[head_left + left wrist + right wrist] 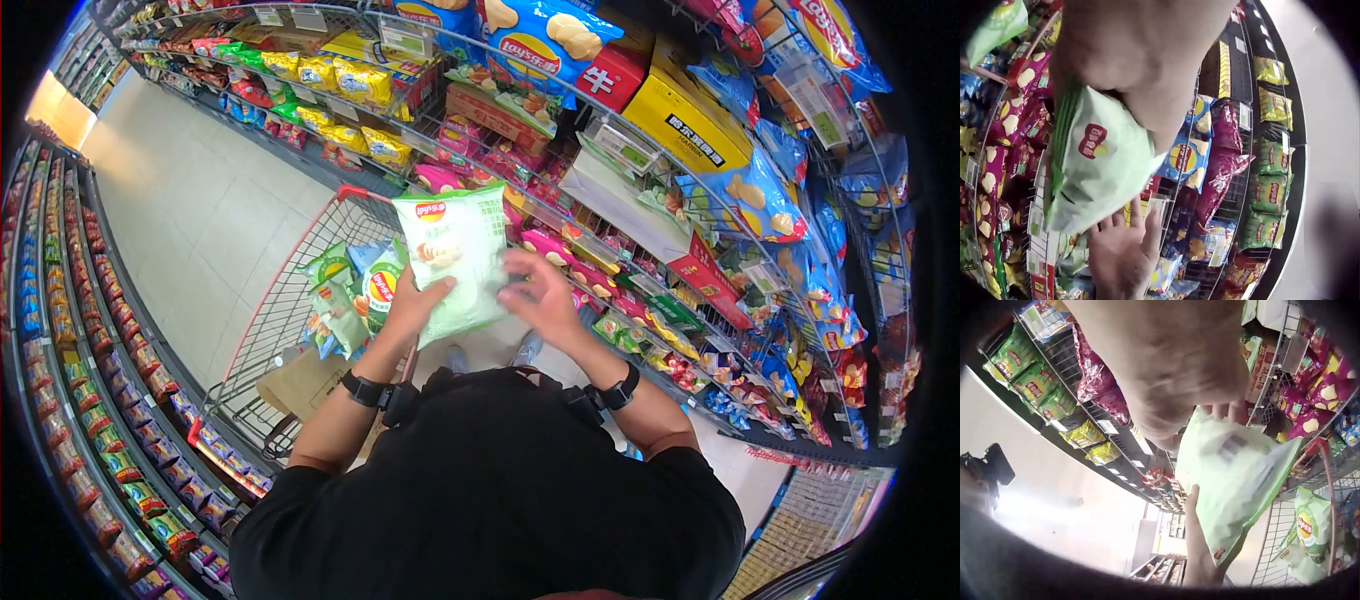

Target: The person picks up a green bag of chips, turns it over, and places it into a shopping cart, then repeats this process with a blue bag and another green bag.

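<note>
A pale green Lay's chip bag (455,265) is held upright over the cart handle, its printed front partly turned to the head camera. My left hand (415,305) grips its lower left side, the thumb lying across the front. By the bag's right edge is my right hand (545,295), slightly blurred, its fingers loosely bent. From the left wrist, the right hand (1124,253) shows with fingers spread right at the edge of the bag (1107,156). The right wrist view has the back of the bag (1229,475) with the left thumb on it.
A wire shopping cart (262,330) with a red rim stands ahead to the left, holding several chip bags (345,300) and a cardboard piece (300,385). Snack shelves (640,260) rise close on the right. Another shelf row (110,400) curves along the left, beside a tiled aisle floor (180,190).
</note>
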`<action>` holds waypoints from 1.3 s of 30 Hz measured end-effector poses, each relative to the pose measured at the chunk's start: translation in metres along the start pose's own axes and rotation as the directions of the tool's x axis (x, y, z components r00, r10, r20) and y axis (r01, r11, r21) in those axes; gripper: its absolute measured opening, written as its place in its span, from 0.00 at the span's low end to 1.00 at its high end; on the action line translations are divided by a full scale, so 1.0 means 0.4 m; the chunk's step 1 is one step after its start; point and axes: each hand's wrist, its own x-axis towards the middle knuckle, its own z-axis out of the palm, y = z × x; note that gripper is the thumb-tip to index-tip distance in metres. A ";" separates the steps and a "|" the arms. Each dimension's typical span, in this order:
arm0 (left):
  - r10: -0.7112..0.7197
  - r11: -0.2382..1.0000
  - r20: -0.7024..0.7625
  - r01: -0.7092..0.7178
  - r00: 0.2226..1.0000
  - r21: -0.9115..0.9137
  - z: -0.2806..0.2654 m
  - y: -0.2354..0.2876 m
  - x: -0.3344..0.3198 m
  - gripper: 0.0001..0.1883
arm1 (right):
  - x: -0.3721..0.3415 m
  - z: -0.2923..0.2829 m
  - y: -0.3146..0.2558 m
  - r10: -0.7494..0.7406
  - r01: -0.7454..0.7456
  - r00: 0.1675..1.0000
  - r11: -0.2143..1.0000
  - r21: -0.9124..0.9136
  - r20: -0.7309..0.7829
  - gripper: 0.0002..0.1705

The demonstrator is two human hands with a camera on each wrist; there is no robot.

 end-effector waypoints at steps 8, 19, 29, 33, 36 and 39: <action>-0.030 0.994 0.353 -0.008 0.935 0.106 -0.024 0.021 -0.047 0.31 | 0.020 0.007 -0.025 0.185 -0.177 0.983 0.907 0.382 0.016 0.31; 0.085 0.975 0.270 -0.135 0.959 0.174 0.005 0.031 -0.043 0.35 | 0.003 0.003 -0.001 0.026 -0.022 0.994 0.999 0.031 -0.105 0.30; 0.094 0.970 0.321 -0.159 0.942 0.184 0.021 0.020 -0.054 0.35 | -0.003 -0.024 -0.033 -0.063 0.071 0.996 0.990 0.121 -0.069 0.24; 0.063 0.980 0.254 -0.108 0.965 0.166 0.025 0.017 -0.047 0.30 | -0.003 -0.021 0.032 0.043 -0.031 0.999 0.951 0.307 -0.031 0.31; 0.059 0.995 0.132 -0.069 0.990 0.073 0.025 0.000 -0.031 0.25 | -0.015 -0.003 0.072 0.200 -0.224 0.974 0.920 0.322 0.107 0.35; 0.029 0.998 0.070 -0.025 0.997 -0.053 0.028 0.006 -0.022 0.24 | -0.025 0.029 0.023 0.323 -0.359 0.933 0.844 0.400 0.155 0.35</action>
